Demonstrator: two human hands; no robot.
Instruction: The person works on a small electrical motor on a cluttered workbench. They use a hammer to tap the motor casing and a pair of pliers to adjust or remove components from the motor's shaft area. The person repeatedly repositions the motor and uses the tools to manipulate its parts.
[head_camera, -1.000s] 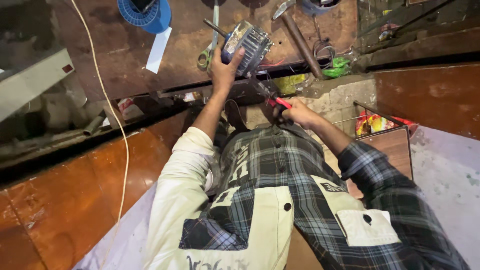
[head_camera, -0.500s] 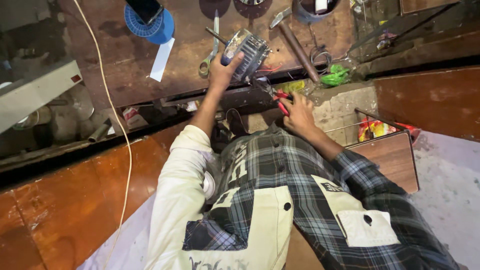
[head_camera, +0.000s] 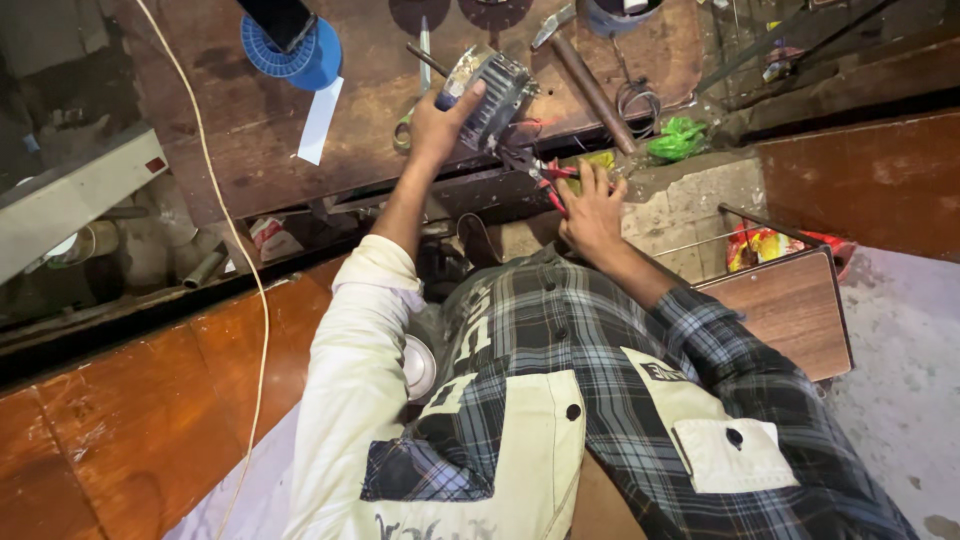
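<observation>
Motor stator (head_camera: 492, 95), a finned metal block with wire ends trailing from it, sits at the near edge of the dark wooden tabletop (head_camera: 250, 150), tilted, with the left hand (head_camera: 440, 122) grasping its left side; the fingers (head_camera: 470, 100) wrap onto the casing. Red-handled pliers (head_camera: 548, 178) lie just at 5 o'clock from the stator, their nose pointing toward its lower corner; whether the nose touches the wires cannot be told. Right hand (head_camera: 592, 212) is clenched around the plier handles, positioned below the tabletop edge. A long-handled tool (head_camera: 422, 70) lies on the tabletop at 9 o'clock from the stator, partly covered by the left hand. A brown cylindrical rod (head_camera: 592, 92) lies diagonally at 3 o'clock from the stator, close beside it. A coil of wire (head_camera: 636, 100) rests just beyond the rod, and a green crumpled bag (head_camera: 676, 138) sits at 4 o'clock, near the tabletop's right end. A blue spool (head_camera: 295, 50) stands at 10 o'clock, well apart from the stator, with a white paper strip (head_camera: 320, 120) lying just below it. A pale cord (head_camera: 215, 190) runs down across the tabletop's left part and over the orange-brown floor (head_camera: 130, 400). Both sleeves show: cream on the left arm, plaid on the right.
</observation>
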